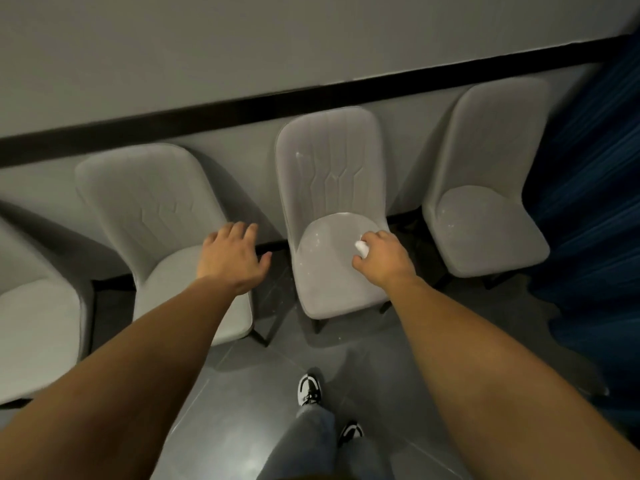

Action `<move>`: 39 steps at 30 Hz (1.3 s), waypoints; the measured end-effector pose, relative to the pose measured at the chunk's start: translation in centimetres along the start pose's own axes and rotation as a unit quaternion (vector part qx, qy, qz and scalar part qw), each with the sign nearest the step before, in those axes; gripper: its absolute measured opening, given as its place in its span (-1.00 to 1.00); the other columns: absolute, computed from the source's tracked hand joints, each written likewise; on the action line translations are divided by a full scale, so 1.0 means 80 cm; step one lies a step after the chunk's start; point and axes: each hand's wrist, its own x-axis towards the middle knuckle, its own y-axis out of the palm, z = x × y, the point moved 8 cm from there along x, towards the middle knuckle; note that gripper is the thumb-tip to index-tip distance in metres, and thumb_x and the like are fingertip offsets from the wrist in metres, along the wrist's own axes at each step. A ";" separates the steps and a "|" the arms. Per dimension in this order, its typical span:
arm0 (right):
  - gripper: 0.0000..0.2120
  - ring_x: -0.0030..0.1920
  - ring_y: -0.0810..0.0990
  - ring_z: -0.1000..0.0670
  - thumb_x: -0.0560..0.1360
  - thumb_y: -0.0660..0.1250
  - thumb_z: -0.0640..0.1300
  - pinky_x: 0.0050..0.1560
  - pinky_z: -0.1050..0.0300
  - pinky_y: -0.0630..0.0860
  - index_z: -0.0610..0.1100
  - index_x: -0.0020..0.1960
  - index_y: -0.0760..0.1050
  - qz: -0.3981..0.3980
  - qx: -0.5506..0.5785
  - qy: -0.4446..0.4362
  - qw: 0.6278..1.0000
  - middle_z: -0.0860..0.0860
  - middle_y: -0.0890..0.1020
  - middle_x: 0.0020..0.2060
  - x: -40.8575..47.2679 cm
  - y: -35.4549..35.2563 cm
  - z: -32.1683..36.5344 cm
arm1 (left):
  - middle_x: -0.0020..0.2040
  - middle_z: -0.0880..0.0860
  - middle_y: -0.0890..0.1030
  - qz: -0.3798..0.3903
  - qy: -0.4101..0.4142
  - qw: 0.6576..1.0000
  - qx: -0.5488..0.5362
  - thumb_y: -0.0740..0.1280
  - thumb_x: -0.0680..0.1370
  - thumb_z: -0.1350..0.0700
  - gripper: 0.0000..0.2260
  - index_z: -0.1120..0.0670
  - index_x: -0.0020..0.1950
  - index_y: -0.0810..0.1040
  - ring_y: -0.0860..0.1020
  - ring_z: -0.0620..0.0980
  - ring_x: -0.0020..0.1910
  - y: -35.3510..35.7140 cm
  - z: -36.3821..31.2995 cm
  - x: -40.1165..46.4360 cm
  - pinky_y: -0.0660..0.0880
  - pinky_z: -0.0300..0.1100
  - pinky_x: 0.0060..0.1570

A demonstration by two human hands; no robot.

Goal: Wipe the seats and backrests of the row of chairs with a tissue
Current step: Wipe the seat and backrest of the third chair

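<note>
Four grey padded chairs stand in a row against a grey wall that carries a dark horizontal strip. Taking the middle chair as the landmark, the one with stitched lines down its backrest: the right hand is over the right part of its seat, fingers curled around a small crumpled white tissue, which shows at the thumb side of the fist. The tissue is at or just above the seat surface; whether it touches cannot be told. Pale specks dot this seat and the backrest.

The left hand is to the left of the middle chair, over the gap between it and the neighbouring chair, fingers straight and spread wide, holding nothing. It hovers near the right edge of that neighbour's seat.

To the right of the middle chair stands another chair, its seat also speckled, and beyond it hangs a dark blue curtain. Far left of the middle chair, only part of a fourth chair shows.

In front of the middle chair, on the dark tiled floor, are the person's black-and-white shoes and grey trouser legs.
</note>
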 end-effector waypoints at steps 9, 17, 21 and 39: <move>-0.56 0.26 0.42 -0.14 0.52 0.36 0.02 0.20 -0.03 0.45 -0.13 0.34 0.47 -0.005 -0.019 0.001 1.000 -0.12 0.51 0.19 0.098 -0.022 -0.011 | 0.40 0.12 0.40 0.021 -0.009 0.999 -0.030 0.08 0.55 -0.27 -0.40 0.07 0.46 0.29 0.29 0.15 0.40 0.032 -0.020 0.097 0.29 0.09 0.34; -0.56 0.26 0.43 -0.17 0.53 0.35 0.03 0.23 -0.06 0.46 -0.11 0.36 0.47 0.034 -0.037 -0.048 0.998 -0.13 0.53 0.23 0.158 -0.003 -0.032 | 0.42 0.12 0.38 0.043 -0.079 0.996 -0.026 0.10 0.54 -0.29 -0.38 0.06 0.48 0.26 0.28 0.15 0.43 0.064 -0.019 0.125 0.28 0.11 0.37; -0.55 0.25 0.44 -0.16 0.53 0.35 0.03 0.23 -0.06 0.47 -0.11 0.37 0.46 0.071 -0.037 -0.075 0.994 -0.13 0.52 0.24 0.176 0.011 -0.066 | 0.41 0.11 0.40 0.056 -0.126 0.990 -0.021 0.09 0.53 -0.30 -0.37 0.05 0.48 0.27 0.29 0.15 0.41 0.088 -0.044 0.114 0.30 0.11 0.33; -0.54 0.29 0.42 -0.11 0.55 0.33 0.04 0.25 0.01 0.42 -0.08 0.42 0.43 0.110 -0.020 -0.163 0.980 -0.07 0.50 0.30 0.282 0.135 -0.172 | 0.44 0.10 0.37 0.093 -0.218 0.971 0.008 0.03 0.54 -0.33 -0.35 0.03 0.52 0.19 0.26 0.14 0.44 0.243 -0.117 0.132 0.28 0.09 0.38</move>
